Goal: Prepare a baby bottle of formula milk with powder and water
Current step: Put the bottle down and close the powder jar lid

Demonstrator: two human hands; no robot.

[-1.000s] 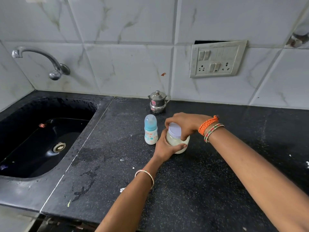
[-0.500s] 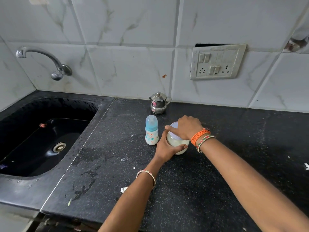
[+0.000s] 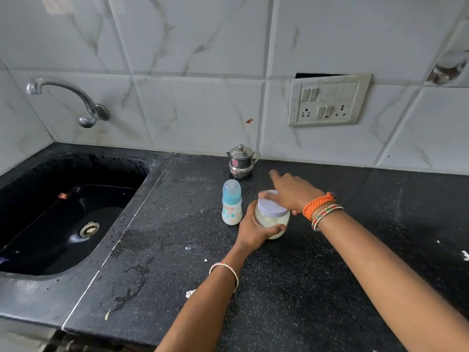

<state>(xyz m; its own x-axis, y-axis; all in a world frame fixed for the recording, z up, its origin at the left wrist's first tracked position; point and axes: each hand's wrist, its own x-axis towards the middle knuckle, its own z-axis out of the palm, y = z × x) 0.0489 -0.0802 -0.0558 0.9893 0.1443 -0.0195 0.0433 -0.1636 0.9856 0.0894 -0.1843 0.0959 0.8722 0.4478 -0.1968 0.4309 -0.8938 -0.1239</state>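
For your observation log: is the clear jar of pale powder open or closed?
Closed: the pale lilac lid sits on the clear jar, gripped by the left hand.

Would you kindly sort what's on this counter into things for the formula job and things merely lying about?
For the job: baby bottle; powder jar, held in the left hand; steel pot.

Lying about: paper scrap; wall switchboard.

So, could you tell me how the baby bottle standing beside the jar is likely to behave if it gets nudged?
The baby bottle is tall and narrow with a domed cap, so it would probably tip rather than slide. It looks empty, and the plastic suggests it is light, so a small knock from the left hand gripping the jar might topple it. Being round, it would likely roll on the counter.
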